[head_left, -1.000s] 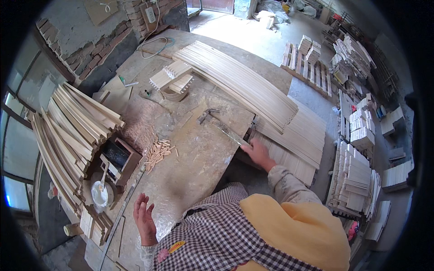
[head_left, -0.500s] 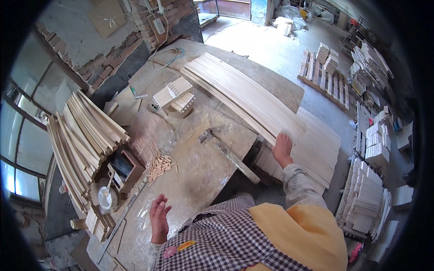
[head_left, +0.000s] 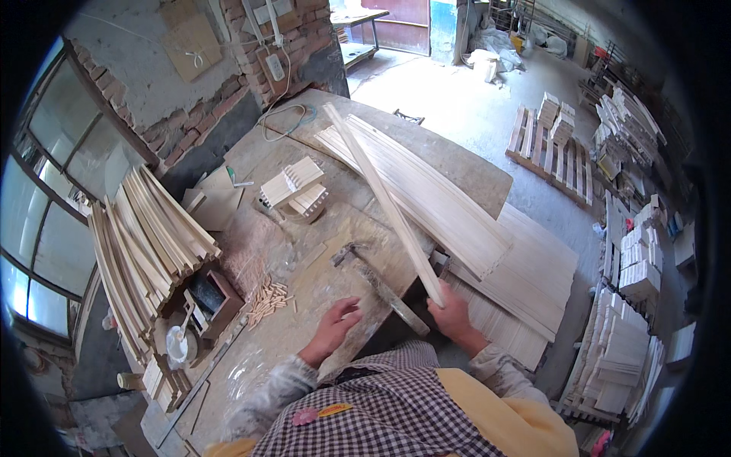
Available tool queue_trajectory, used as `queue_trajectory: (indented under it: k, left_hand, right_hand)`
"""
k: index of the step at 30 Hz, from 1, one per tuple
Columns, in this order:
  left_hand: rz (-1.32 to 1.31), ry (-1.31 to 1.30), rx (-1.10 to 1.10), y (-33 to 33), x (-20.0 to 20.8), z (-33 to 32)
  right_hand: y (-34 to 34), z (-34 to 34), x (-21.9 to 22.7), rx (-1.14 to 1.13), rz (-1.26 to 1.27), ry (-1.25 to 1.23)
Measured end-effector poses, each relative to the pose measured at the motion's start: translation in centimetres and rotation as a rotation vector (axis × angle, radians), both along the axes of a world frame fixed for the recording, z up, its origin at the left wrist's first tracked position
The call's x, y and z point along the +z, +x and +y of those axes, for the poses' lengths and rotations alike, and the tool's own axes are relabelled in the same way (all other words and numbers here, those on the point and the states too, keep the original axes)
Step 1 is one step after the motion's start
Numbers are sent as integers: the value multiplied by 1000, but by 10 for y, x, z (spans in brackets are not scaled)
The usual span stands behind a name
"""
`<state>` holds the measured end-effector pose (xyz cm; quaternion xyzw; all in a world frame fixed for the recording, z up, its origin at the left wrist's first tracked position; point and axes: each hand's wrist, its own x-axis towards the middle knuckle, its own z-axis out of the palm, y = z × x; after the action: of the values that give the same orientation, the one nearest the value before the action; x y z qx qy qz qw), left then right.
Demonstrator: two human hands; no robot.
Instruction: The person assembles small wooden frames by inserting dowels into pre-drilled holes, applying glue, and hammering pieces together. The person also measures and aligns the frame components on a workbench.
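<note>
A long, narrow wooden slat (head_left: 386, 209) is held by its near end in my right hand (head_left: 454, 311), its far end slanting up and away to the left over the stacked slats (head_left: 426, 190). My left hand (head_left: 333, 329) hovers over the near part of the worktable (head_left: 324, 263), empty, fingers apart and pointing right. Between my hands lies a hammer (head_left: 381, 288), its head on the table and its handle reaching toward my apron. Left of my left hand is a heap of small wooden dowels (head_left: 268, 299).
Bundled wooden strips (head_left: 148, 244) stand at the left, by a white glue pot (head_left: 177, 346) and a dark open box (head_left: 215, 298). Two comb-edged wooden blocks (head_left: 293, 183) sit mid-table. More boards (head_left: 525, 266) lie at the right; a pallet (head_left: 552, 156) is on the floor beyond.
My right hand has drawn one slat off the stack's near edge and moved slightly left and closer to me. My left hand has moved right and up over the table.
</note>
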<state>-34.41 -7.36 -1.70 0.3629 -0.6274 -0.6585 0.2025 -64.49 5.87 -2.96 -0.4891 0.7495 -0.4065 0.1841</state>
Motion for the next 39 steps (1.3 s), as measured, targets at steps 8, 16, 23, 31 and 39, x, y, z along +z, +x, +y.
queue_trajectory:
  k: [8, 16, 23, 31, 39]
  left_hand:
    - [92, 656, -36, -114, -58, 1]
    - [584, 896, 14, -126, -10, 11]
    - [776, 756, 8, -109, 119, -26]
    - [819, 533, 63, -106, 214, -78]
    - [845, 495, 25, -110, 230, -92]
  right_hand:
    - [45, -14, 13, 0, 14, 177]
    - [46, -8, 71, 129, -235, 132]
    - [25, -23, 15, 55, -168, 66]
    - [51, -24, -68, 308, -161, 429]
    - [34, -55, -53, 74, -360, 303]
